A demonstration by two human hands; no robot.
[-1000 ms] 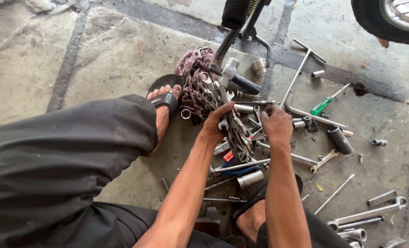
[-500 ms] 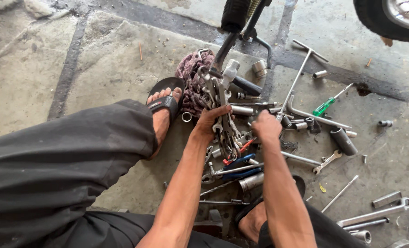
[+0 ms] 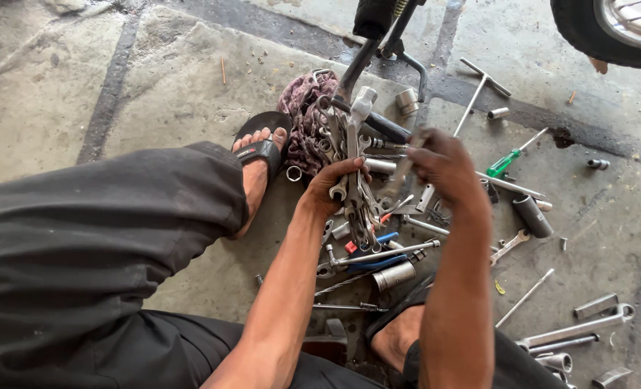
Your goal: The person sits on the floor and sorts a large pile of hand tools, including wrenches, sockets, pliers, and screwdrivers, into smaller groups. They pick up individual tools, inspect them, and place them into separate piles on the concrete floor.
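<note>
My left hand [image 3: 333, 189] grips a bundle of several steel wrenches [image 3: 351, 155], held upright above a pile of tools on the concrete floor. To its right, my right hand [image 3: 444, 167] is closed on a single silver wrench [image 3: 405, 167], which is blurred and tilted a little apart from the bundle. Under both hands lie more wrenches, a red-and-blue handled tool [image 3: 367, 243] and a steel socket [image 3: 394, 274].
A purple rag [image 3: 300, 122] lies behind the bundle, beside my sandalled foot [image 3: 259, 155]. A black stand [image 3: 378, 39] and a tyre [image 3: 608, 32] are at the top. A green screwdriver [image 3: 506, 163], a T-handle wrench [image 3: 483, 86] and loose sockets [image 3: 531, 215] lie right.
The bundle has been lifted higher in my left hand. My right hand has moved right, away from the bundle, with one wrench in it.
</note>
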